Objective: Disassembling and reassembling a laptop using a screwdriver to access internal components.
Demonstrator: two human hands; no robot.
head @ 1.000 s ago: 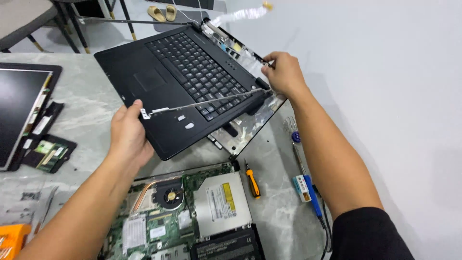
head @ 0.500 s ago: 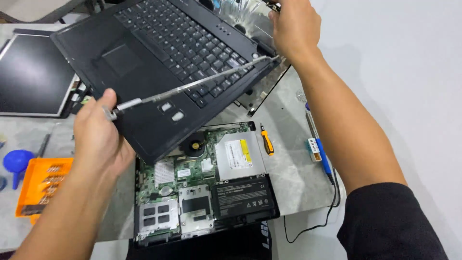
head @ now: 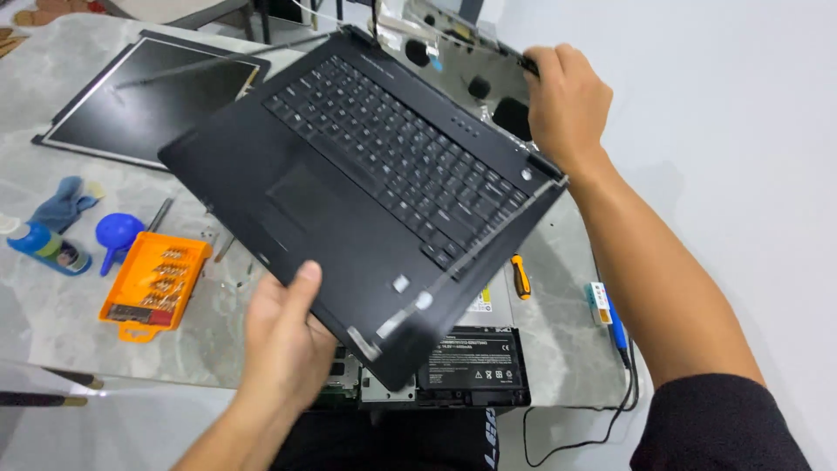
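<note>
The left hand (head: 283,336) grips the near edge of a black laptop top cover (head: 366,201), thumb laid flat on its upper face beside the touchpad and the fingers curled underneath out of sight. The right hand (head: 567,105) is closed around the far right corner, where a silvery display back panel (head: 453,44) stands up behind the cover; its fingers wrap over that panel's rim. The cover is held up in the air over the grey marble table (head: 52,209), tilted so the left side sits lower than the right. It is a matt black shell carrying a full keyboard, a recessed touchpad, a row of small buttons above the keys and a round button near the right hinge; a thin metal strip runs along its right short edge. Its long axis runs diagonally, from the near bottom centre up to the far top centre-left, with the keyboard's back row facing the right hand. Beneath it lies the opened laptop base (head: 471,362) with its battery showing. On the table to the left sit an orange screwdriver bit case (head: 153,283), a blue blower (head: 118,234), a blue bottle (head: 44,247) and a loose screen panel (head: 148,100); an orange-handled screwdriver (head: 520,276) lies to the right.
</note>
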